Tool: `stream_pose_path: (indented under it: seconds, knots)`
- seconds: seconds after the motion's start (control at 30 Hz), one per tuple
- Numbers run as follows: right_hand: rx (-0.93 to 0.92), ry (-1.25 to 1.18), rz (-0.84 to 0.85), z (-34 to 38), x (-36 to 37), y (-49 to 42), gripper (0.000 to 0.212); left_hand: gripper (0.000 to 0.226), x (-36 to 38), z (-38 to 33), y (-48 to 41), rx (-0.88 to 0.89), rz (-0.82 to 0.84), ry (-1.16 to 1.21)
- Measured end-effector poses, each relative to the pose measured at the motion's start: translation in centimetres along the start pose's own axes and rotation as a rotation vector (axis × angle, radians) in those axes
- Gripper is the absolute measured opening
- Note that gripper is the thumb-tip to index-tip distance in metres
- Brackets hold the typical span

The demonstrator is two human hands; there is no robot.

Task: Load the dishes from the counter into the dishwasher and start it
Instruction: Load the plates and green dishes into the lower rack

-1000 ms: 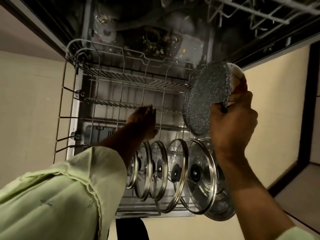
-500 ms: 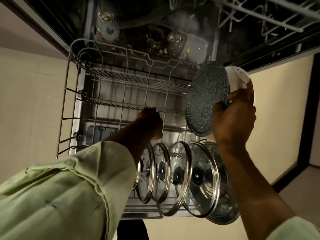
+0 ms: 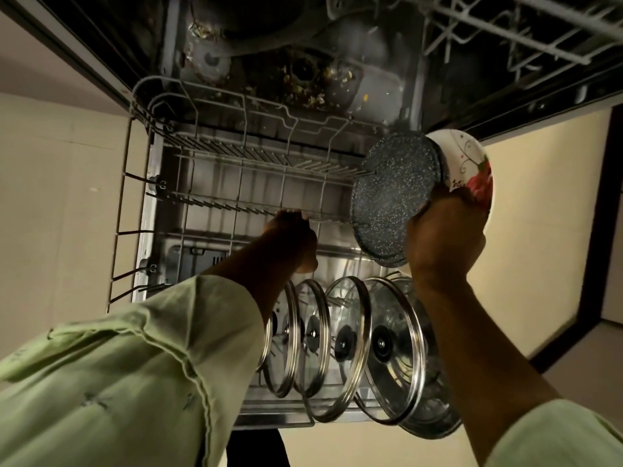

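The dishwasher's lower rack (image 3: 236, 156) is pulled out over the open door. My right hand (image 3: 445, 241) grips a grey speckled plate (image 3: 394, 197) together with a white plate with a red flower (image 3: 472, 173), held on edge at the rack's right side. The speckled plate's left rim sits against the rack's tine row. My left hand (image 3: 293, 237) has its fingers curled over a wire tine row in the rack's middle. Several glass lids with steel rims (image 3: 350, 345) stand upright in the rack's near section.
Food scraps lie around the filter (image 3: 303, 79) on the tub floor. The upper rack (image 3: 526, 25) juts out at top right. Beige tile floor (image 3: 54, 183) lies on both sides of the door. A dark skirting (image 3: 590, 251) runs along the right.
My left hand moved from resting open near the tines to curling over the tine row. The two plates tilted a little, showing more of the flowered plate; the view shifted slightly.
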State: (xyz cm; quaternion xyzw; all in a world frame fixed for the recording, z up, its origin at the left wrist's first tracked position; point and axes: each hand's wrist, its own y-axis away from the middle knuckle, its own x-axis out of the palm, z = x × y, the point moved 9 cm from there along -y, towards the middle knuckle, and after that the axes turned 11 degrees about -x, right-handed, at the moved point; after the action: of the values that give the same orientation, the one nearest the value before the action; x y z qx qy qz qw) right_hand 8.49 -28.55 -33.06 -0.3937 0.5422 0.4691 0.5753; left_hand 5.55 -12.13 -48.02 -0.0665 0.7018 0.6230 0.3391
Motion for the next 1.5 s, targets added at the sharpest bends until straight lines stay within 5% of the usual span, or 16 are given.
stream_pose_path:
  seconds: [0.4, 0.57, 0.87, 1.13, 1.5]
  knots:
    - [-0.061, 0.006, 0.012, 3.2, -0.3, 2.8, 0.057, 0.083, 0.4, 2.2, 0.9, -0.064, -0.082, 0.186]
    - [-0.229, -0.028, 0.127, 6.7, 1.8, 5.0, 0.038, 0.079, 0.6, 3.9, 2.6, -0.051, -0.186, 0.195]
    - [-0.314, -0.048, 0.243, 11.3, 2.3, 8.9, 0.047, 0.074, 1.4, 7.5, 8.4, -0.099, -0.251, 0.191]
    - [-0.32, -0.104, 0.4, 17.5, -2.4, 13.8, 0.063, 0.077, 2.0, 14.3, 21.2, -0.215, -0.248, 0.347]
    - [-0.601, -0.219, 0.337, 31.4, -20.4, 21.5, 0.068, 0.076, -2.9, 23.1, 46.5, -0.514, -0.362, 0.48]
